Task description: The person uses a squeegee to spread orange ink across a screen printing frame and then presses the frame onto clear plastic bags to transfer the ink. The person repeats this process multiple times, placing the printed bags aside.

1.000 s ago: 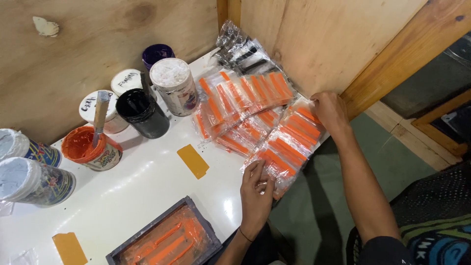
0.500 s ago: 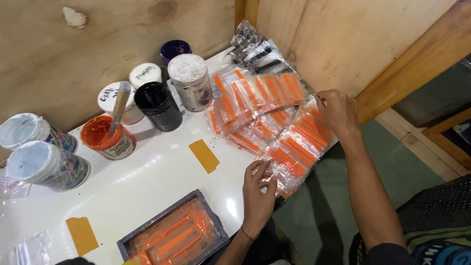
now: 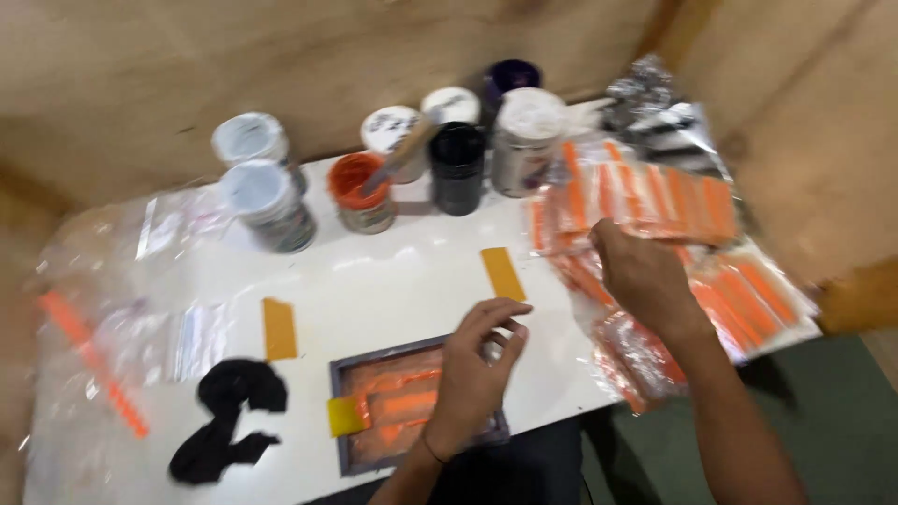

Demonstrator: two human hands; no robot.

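Both hands have lifted off the clear packets of orange strips [image 3: 655,201]. Now the left hand [image 3: 477,374], fingers loosely curled and empty, hovers over the grey printing frame [image 3: 412,407]; the right hand [image 3: 645,276], grip unclear, hangs above the packets, which fan out toward two o'clock on the counter [image 3: 393,271].

Jars [image 3: 374,173] behind tray [image 3: 412,402]; packets [image 3: 655,201] right

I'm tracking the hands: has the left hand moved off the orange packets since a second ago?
Yes. The left hand has left the orange packets and now hovers over the grey tray, nearer the table's front edge.
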